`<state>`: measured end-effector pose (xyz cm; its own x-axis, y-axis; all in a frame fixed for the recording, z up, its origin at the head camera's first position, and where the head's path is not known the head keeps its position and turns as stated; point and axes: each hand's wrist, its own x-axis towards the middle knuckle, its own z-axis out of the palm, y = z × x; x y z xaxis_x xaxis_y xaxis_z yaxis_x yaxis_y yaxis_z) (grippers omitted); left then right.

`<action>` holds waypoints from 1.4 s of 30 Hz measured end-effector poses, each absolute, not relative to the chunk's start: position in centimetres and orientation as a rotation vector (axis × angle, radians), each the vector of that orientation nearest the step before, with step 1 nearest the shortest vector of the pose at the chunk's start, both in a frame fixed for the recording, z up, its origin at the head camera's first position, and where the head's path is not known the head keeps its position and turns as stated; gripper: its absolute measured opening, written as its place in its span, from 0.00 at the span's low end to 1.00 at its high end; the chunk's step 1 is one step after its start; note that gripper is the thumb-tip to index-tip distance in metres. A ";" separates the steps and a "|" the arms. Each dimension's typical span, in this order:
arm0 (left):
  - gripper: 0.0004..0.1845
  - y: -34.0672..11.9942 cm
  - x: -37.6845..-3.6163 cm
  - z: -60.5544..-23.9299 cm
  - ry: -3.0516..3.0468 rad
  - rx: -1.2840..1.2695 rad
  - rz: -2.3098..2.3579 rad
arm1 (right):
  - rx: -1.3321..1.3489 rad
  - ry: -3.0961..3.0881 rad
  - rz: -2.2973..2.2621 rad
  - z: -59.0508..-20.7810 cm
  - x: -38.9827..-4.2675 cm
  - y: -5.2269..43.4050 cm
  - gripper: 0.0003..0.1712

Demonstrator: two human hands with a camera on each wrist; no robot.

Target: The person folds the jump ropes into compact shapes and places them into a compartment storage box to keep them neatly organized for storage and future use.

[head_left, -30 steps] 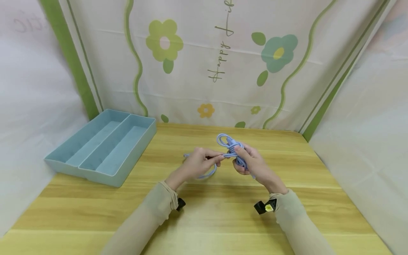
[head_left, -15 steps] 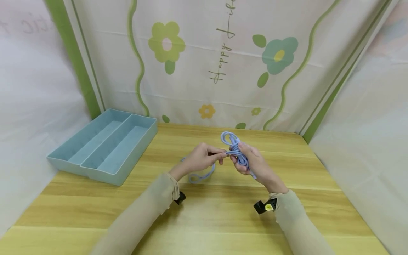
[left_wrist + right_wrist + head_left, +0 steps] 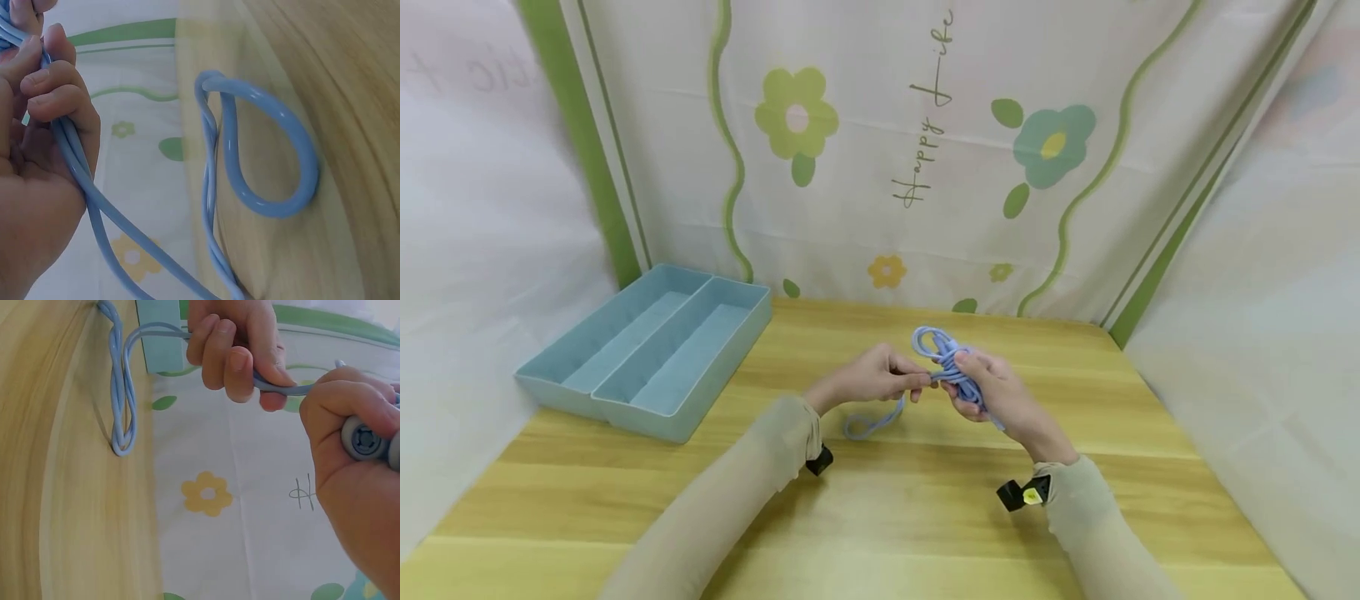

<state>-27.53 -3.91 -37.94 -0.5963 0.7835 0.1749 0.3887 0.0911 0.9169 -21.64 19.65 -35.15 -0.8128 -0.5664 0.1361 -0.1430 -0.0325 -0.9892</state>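
A light blue jump rope [image 3: 955, 367] is bundled in my right hand [image 3: 1006, 398], cord wrapped around its middle and a loop poking out at the top. The right hand grips this bundle with the thumb on top. In the right wrist view a round handle end [image 3: 364, 439] shows inside that grip. My left hand [image 3: 880, 373], just left of the bundle, pinches the doubled cord [image 3: 294, 390] between thumb and fingers, close to the wraps. From the left hand the loose cord hangs down, ending in a loop [image 3: 306, 156] close over the table.
A blue-grey tray [image 3: 679, 425] with two long compartments stands at the table's left back. The wooden table [image 3: 895, 517] is enclosed by a patterned cloth [image 3: 865, 167] at the back and pale cloth on both sides.
The left hand has shifted slightly right, its pinch staying on the cord near the bundle. The loose cord has swung below the left hand. The head view has tilted a little.
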 end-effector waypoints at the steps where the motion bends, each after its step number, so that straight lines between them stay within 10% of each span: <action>1: 0.12 -3.9 -27.6 -38.1 2.008 1.158 1.508 | -0.751 1.946 -1.903 -35.2 -21.6 19.6 0.26; 42: 0.08 -4.5 -28.8 -31.3 2.272 1.240 1.039 | -1.018 2.381 -1.192 -33.5 -19.6 18.6 0.33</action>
